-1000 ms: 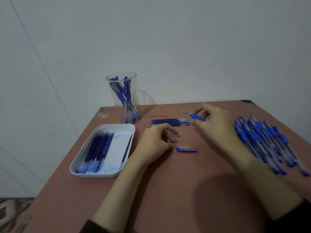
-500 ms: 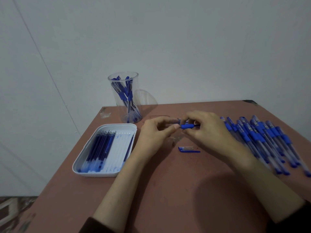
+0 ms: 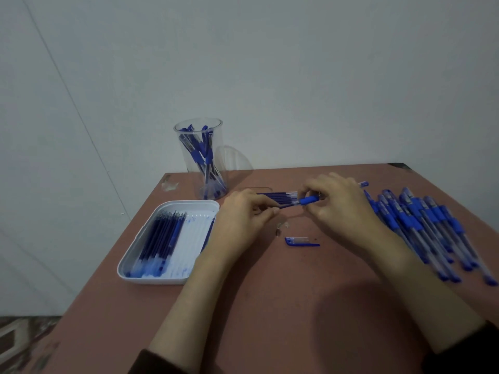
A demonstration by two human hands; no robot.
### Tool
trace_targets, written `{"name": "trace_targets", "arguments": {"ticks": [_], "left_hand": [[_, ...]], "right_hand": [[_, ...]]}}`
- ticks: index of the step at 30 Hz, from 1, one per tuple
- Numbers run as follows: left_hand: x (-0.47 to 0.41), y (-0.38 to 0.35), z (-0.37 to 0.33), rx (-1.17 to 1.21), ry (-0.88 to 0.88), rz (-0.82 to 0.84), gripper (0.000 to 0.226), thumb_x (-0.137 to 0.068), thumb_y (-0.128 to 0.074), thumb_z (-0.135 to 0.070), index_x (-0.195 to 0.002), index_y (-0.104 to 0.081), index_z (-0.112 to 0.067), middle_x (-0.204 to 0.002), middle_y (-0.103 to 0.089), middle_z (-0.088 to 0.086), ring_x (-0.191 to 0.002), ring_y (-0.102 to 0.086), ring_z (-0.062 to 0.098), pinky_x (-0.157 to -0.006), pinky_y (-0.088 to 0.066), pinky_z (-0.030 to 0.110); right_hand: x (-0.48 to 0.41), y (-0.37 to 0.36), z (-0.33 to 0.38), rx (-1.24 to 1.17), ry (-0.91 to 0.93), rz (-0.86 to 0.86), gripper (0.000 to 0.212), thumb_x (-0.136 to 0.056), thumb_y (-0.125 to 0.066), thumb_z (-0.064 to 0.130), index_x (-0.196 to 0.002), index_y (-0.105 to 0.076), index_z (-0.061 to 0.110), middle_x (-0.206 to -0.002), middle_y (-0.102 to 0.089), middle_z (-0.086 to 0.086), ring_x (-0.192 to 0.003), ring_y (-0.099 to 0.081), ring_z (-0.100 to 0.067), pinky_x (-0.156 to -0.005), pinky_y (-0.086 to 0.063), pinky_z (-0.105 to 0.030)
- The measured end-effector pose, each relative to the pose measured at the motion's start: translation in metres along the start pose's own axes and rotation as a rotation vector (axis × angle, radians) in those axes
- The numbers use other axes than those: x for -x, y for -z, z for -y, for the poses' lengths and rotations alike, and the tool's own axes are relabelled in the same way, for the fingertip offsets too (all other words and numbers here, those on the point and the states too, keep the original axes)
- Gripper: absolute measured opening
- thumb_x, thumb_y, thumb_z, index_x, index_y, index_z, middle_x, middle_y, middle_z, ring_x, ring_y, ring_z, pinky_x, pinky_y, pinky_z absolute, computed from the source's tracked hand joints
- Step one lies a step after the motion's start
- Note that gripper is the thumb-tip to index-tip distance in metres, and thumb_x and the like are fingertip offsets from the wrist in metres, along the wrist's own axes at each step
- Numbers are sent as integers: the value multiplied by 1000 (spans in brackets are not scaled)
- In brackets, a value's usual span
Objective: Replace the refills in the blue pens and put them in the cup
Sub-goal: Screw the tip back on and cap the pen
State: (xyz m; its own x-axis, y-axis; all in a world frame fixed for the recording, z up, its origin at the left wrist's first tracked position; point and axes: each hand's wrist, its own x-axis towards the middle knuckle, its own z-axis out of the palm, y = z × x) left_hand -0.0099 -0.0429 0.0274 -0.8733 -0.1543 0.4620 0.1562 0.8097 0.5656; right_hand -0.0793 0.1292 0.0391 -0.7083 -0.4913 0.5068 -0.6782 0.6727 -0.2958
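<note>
My right hand (image 3: 337,203) grips a blue pen (image 3: 307,200) by its blue grip section. My left hand (image 3: 243,220) pinches the dark refill end that sticks out of that pen toward the left. Both hands hover over the middle of the table. A loose blue pen cap (image 3: 301,241) lies on the table in front of them. A clear cup (image 3: 201,157) with several blue pens stands at the back left. Behind my hands lies a short row of loose refills (image 3: 278,196).
A white tray (image 3: 140,276) holding several dark blue refills sits at the left. A row of several blue pens (image 3: 421,225) lies at the right. The brown table (image 3: 270,306) ends close to the tray on the left, and a grey wall stands behind.
My right hand brought the pen from further back toward the middle. My left hand rose from the table and took hold of the refill end, now drawn out further to the left.
</note>
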Motion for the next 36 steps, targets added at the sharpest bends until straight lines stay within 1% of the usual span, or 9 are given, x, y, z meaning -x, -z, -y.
{"name": "trace_targets", "arguments": {"ticks": [1,3,7,10,14,24,27,32,36], "left_hand": [[-1,3,3,-22,-6,1,12,-83,-70,-23,-93,-77,-20,-84,-65,-5,-68,-51,2,-63,-36,7],[-4,12,11,-77,1,5,12,-83,-71,-21,-92,-77,-17,-79,-61,-8,-67,-52,3,-64,-36,4],[-13,24,28,-193,61,26,14,-82,-72,-24,-95,-77,-21,-86,-67,0,-85,-59,18,-79,-47,35],[-17,18,31,-226,44,75,14,-81,-73,-21,-94,-77,-20,-88,-69,0,-83,-58,17,-79,-47,33],[-23,4,28,-277,40,168,16,-81,-72,-24,-96,-76,-22,-92,-73,0,-89,-62,17,-83,-49,33],[-42,-3,19,-471,10,183,16,-85,-63,-25,-98,-70,-20,-98,-69,3,-98,-59,22,-71,-46,33],[-43,-5,17,-493,42,180,18,-85,-62,-26,-101,-66,-18,-104,-66,3,-103,-55,23,-70,-42,32],[-32,4,19,-601,125,132,36,-88,-57,-27,-123,-54,-16,-123,-52,10,-116,-41,31,-92,-38,36],[-10,14,26,-567,214,79,32,-94,-46,-19,-123,-56,-8,-124,-51,16,-112,-45,34,-91,-40,39]], "right_hand": [[-1,1,-3,10,-19,-3,17,-81,-61,11,-77,-63,28,-71,-55,10,-76,-44,-12,-75,-26,-30],[-2,5,-9,26,-81,-16,22,-79,-59,8,-75,-61,29,-70,-55,10,-76,-43,-12,-74,-26,-30],[-4,11,-20,34,-230,-71,27,-76,-60,5,-69,-57,31,-67,-57,11,-72,-46,-13,-75,-34,-34],[-5,13,-23,-11,-285,-111,24,-76,-61,4,-70,-61,28,-65,-58,12,-70,-49,-14,-77,-40,-37],[-6,11,-18,-35,-266,-91,23,-77,-61,5,-72,-62,28,-63,-54,13,-70,-47,-13,-77,-39,-35],[-5,8,-14,-102,-240,-61,16,-80,-64,8,-76,-66,23,-69,-61,9,-72,-51,-13,-74,-36,-32],[-4,8,-12,-128,-219,-57,13,-81,-64,10,-77,-67,22,-68,-61,9,-72,-52,-14,-74,-41,-35],[-5,5,-9,-119,-209,-39,15,-80,-65,10,-76,-65,25,-65,-59,12,-70,-53,-14,-72,-43,-34],[-4,2,-1,-144,-192,4,20,-78,-62,6,-75,-63,26,-66,-57,12,-72,-53,-15,-74,-42,-33]]}}
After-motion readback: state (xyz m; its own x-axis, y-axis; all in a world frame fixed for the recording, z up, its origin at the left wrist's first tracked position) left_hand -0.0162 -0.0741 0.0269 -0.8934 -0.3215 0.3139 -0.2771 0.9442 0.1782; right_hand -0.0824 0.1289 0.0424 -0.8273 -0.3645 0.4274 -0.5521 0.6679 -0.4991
